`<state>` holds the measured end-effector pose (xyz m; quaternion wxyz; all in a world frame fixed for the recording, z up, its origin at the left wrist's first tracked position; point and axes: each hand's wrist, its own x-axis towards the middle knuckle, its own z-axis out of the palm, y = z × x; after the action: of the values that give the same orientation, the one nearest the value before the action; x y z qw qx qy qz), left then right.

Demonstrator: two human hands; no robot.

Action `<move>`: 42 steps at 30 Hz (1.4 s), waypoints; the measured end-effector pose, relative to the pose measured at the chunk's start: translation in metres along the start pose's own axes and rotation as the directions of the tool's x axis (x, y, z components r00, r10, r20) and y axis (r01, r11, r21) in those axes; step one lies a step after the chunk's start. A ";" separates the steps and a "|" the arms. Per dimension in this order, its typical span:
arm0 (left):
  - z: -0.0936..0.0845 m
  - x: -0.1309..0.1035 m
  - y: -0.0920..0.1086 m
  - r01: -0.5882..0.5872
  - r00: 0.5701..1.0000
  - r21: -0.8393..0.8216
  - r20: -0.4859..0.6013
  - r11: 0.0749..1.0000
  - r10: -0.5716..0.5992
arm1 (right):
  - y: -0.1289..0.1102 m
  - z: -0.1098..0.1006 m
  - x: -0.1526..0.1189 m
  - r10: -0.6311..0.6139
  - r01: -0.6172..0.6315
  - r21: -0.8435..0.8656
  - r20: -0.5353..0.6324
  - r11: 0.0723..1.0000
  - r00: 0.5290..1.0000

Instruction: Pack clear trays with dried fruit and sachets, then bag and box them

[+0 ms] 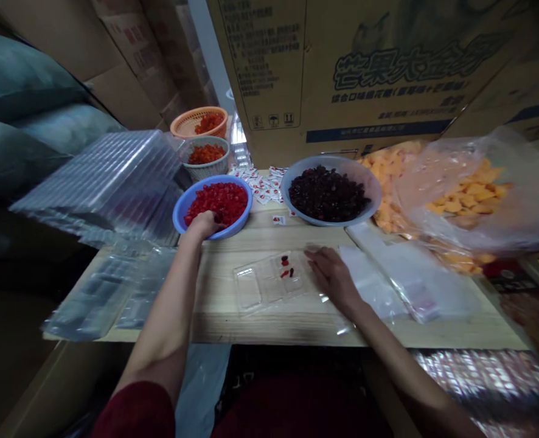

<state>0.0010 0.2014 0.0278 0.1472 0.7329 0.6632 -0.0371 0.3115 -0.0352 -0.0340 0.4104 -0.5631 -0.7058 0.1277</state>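
Note:
My left hand [204, 224] reaches into a blue bowl [178, 214] of small red candied-looking fruit pieces [226, 198]. Its fingertips are down among the pieces and mostly hidden. On the wooden table in front of me lies a clear plastic tray with compartments [249, 287]. A few red and dark pieces [285, 263] rest in its right part. Beside the tray's right edge is my right hand [331, 274], fingers bent and drawn together, the tips blurred; whatever is between them cannot be made out. Behind it stands a pale bowl [373, 201] of dark raisin-like fruit [326, 193].
Stacked clear trays [109, 176] stand at the left. Small white printed packets [263, 185] lie between the bowls. Two baskets [205, 168] hold orange-red pieces. Bags of yellow-orange pieces [470, 194] and clear plastic sleeves [415, 274] are at the right. A large carton [274, 79] stands behind.

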 end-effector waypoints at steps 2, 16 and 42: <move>0.004 0.019 -0.008 -0.012 0.997 0.006 0.075 1.000 0.012 | 0.011 -0.024 0.012 0.031 -0.033 -0.019 -0.087 0.999 0.996; 0.023 0.008 -0.014 -0.086 0.960 -0.138 -0.275 0.987 0.046 | 0.106 -0.060 0.136 0.140 -0.152 -0.224 -0.069 0.963 0.988; 0.040 -0.116 0.054 -0.542 0.827 -0.364 -0.391 0.758 0.404 | -0.052 0.040 -0.104 0.027 -0.029 0.035 0.059 0.999 0.998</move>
<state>0.0463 0.0756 0.0273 0.2223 0.8186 0.4572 0.2671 0.2496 -0.1347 -0.0712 0.3978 -0.5617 -0.7071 0.1623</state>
